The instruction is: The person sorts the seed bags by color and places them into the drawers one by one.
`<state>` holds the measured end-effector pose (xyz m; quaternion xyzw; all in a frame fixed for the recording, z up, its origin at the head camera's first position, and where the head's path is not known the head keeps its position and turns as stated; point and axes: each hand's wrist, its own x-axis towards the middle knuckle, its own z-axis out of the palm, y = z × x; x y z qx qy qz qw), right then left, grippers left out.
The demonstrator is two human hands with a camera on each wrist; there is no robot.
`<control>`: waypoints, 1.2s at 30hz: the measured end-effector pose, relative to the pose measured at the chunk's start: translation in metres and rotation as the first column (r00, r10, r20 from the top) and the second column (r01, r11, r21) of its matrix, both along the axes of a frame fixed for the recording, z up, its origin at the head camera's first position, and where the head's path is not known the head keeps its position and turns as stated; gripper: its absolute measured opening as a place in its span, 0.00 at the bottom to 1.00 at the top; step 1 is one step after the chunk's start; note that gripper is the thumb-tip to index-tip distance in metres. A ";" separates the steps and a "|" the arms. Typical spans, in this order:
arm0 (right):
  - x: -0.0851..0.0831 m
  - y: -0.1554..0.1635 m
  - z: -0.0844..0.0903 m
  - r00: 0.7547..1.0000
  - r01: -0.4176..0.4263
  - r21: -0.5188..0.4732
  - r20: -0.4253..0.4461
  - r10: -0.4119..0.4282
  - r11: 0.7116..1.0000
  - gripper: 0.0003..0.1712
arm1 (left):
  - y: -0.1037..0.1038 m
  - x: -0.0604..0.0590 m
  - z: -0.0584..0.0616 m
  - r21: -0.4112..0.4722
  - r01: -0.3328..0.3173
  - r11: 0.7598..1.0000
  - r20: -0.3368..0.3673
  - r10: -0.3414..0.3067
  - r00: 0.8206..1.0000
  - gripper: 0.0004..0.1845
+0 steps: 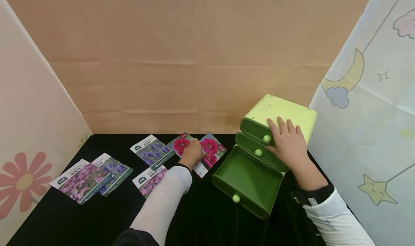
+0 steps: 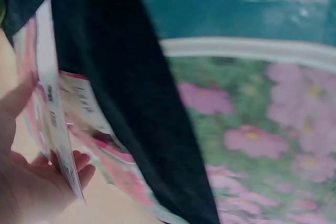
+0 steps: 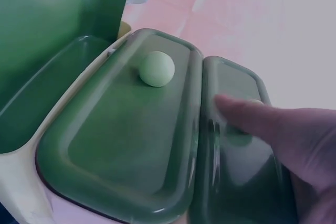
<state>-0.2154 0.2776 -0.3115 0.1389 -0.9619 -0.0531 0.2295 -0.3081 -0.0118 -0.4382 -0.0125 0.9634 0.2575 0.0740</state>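
Note:
In the head view my left hand (image 1: 192, 153) is at the back middle of the table, over flower-picture packets. It pinches one seed packet (image 2: 53, 108) with pink-red flowers, seen edge-on between thumb and fingers in the left wrist view. Another pink-red flower packet (image 1: 210, 146) lies just right of it. My right hand (image 1: 289, 145) rests with spread fingers on the pale-green top of a small drawer box (image 1: 291, 111). Its thumb (image 3: 247, 115) extends across the upper drawer front. The bottom drawer (image 1: 248, 183) is pulled out, with a bare interior; the two drawers above have round knobs.
Purple-flower packets (image 1: 154, 150) and pink-flower packets (image 1: 81, 181) lie on the black tablecloth (image 1: 97, 220) to the left, some overlapping. A brown backdrop (image 1: 194, 58) stands behind, with printed cloth walls (image 1: 373, 130) at both sides.

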 end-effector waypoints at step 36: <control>0.055 -0.054 -0.034 0.922 -0.068 -0.757 0.202 0.331 0.650 0.41 | -0.031 0.052 0.060 0.627 -0.058 0.777 -0.194 0.228 0.954 0.19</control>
